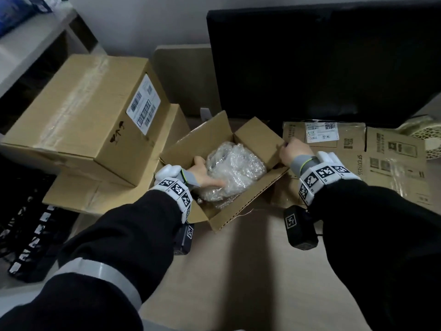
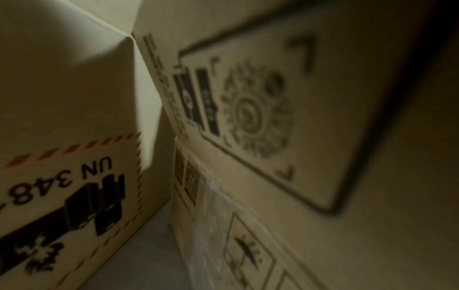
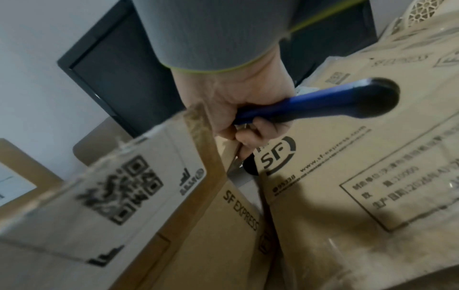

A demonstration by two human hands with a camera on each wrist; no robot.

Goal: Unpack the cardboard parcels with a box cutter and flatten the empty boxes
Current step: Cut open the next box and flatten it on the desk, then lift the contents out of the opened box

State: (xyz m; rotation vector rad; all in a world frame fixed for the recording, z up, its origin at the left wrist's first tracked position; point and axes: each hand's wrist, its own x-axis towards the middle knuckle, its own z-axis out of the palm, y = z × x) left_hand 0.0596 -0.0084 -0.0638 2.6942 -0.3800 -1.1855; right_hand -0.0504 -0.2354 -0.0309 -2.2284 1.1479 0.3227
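**Small parcel open, wrapped item under my left hand**

While the small open box (image 1: 222,177) sits on the counter (image 1: 250,271) with its flaps up, my left hand (image 1: 202,174) is inside it, fingers laid out fairly straight against the near left side of the bubble-wrapped bundle (image 1: 235,167) that fills the box. I can't tell whether the fingertips curl under the wrap; from the head view they look extended and pressed on it. My right hand (image 3: 238,109) is at the box's right flap (image 1: 259,139), touching its top edge, and the right wrist view shows its fingers curled round the blue handle of the box cutter (image 3: 320,104), whose dark butt end sticks out to the right. The cutter's front end is hidden behind the fingers and the flap, so I can't tell how the blade sits.

To the left, a large sealed box (image 1: 83,115) with a white shipping label rests on another carton (image 1: 114,189). To the right, flattened cardboard (image 1: 391,158) printed with courier markings lies on the counter, reaching under my right wrist. A dark monitor (image 1: 322,63) stands at the far side, behind the small box. The left wrist view shows only blurred printed cardboard faces close up.
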